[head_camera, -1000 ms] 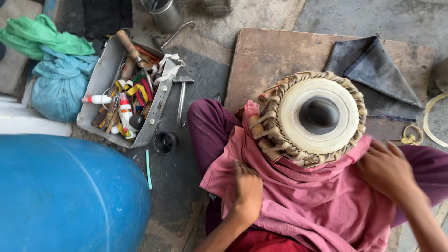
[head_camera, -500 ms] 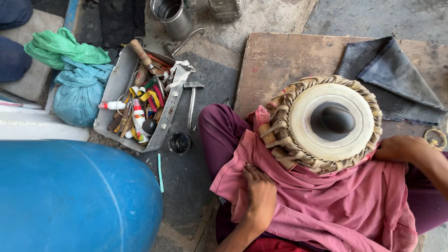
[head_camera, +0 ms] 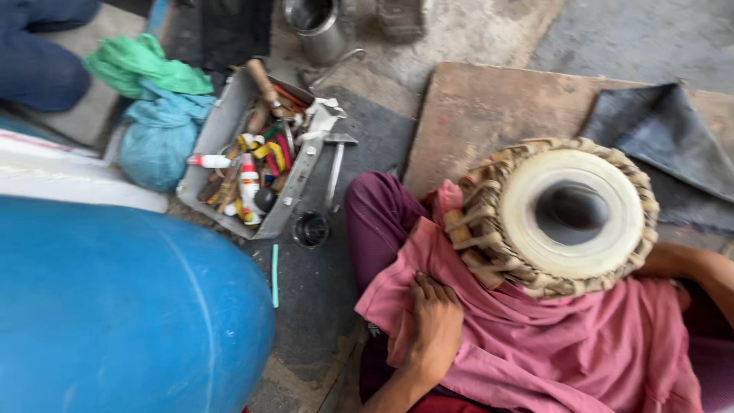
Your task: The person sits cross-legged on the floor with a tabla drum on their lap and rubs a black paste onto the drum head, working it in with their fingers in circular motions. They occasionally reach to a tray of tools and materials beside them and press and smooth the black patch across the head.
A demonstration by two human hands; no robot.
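A tabla drum with a cream skin, a dark centre patch and woven straps lies tilted on my lap, on a pink cloth. My left hand lies on the cloth at the drum's lower left, fingers bent and pressing a fold. My right forearm reaches in from the right edge to the drum's right side. The drum's rim hides my right hand, so its grip cannot be seen.
Left of my knee, a grey metal tray holds tubes, tools and a hammer handle. A small hammer and a black cap lie beside it. A blue barrel fills the lower left. A wooden board and a dark cloth lie behind the drum.
My right hand left the pink cloth and moved to the drum's right side. My left hand stayed on the cloth. The view shifted closer, towards the left.
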